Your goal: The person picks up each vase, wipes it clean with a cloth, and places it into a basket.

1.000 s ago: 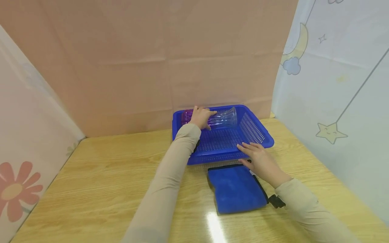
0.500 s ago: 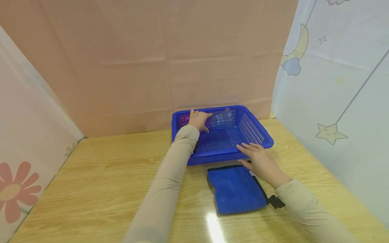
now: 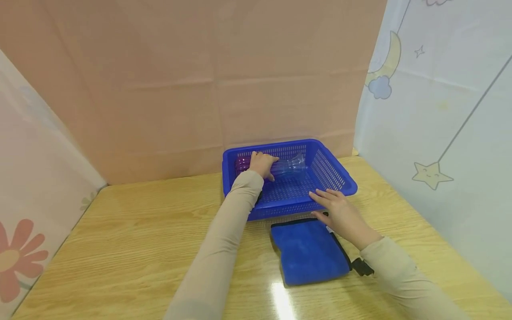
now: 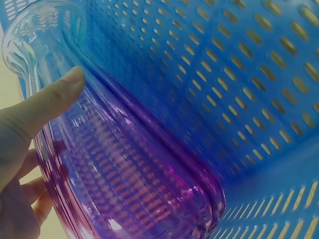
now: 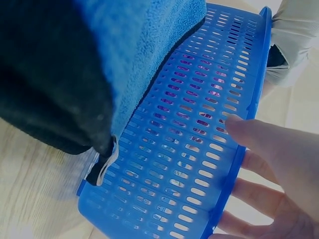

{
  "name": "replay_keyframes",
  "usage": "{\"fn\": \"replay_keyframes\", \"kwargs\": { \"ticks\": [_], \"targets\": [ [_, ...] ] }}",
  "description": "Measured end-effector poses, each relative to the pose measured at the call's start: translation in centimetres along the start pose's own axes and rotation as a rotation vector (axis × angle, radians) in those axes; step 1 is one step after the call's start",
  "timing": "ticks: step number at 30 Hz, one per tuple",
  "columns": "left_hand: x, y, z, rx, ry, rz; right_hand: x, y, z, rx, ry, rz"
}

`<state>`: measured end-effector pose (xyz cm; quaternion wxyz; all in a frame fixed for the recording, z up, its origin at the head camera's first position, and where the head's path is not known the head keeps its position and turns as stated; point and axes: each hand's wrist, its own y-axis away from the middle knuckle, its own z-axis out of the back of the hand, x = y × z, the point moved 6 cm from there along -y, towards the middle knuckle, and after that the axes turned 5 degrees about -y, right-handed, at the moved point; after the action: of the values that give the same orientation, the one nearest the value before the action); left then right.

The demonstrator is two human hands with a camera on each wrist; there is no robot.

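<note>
A ribbed glass vase [image 3: 290,165], purple at one end and clear at its flared mouth, lies on its side in a blue plastic basket [image 3: 288,209]. My left hand [image 3: 262,164] grips it around the middle; in the left wrist view the thumb lies across the vase [image 4: 124,149] and the other fingers are partly hidden behind it. My right hand [image 3: 338,213] is at the near rim of the basket, fingers extended over the rim and thumb outside. In the right wrist view the right hand [image 5: 279,174] has its fingers spread along the basket's rim [image 5: 244,154].
A folded blue cloth [image 3: 314,253] with black edging lies on the wooden table [image 3: 152,231] in front of the basket, below my right hand. A pinkish backdrop [image 3: 160,89] stands behind the basket. A printed white sheet [image 3: 452,111] borders the right side.
My left hand has lowered the vase deeper into the basket, moving toward me. The right hand stays at the near rim. The head view has shifted slightly.
</note>
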<state>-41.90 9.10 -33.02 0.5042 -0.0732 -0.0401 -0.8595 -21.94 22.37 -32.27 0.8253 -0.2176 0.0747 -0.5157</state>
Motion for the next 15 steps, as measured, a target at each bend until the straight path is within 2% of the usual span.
{"fn": "replay_keyframes", "kwargs": {
  "ticks": [6,15],
  "targets": [
    [0.12,0.13,0.15,0.022,0.002,0.023,0.10,-0.10,0.04,-0.004,-0.009,0.007],
    [0.94,0.81,0.30,0.177,0.065,0.060,-0.08,-0.10,-0.10,0.007,-0.020,-0.010]
  ]
}}
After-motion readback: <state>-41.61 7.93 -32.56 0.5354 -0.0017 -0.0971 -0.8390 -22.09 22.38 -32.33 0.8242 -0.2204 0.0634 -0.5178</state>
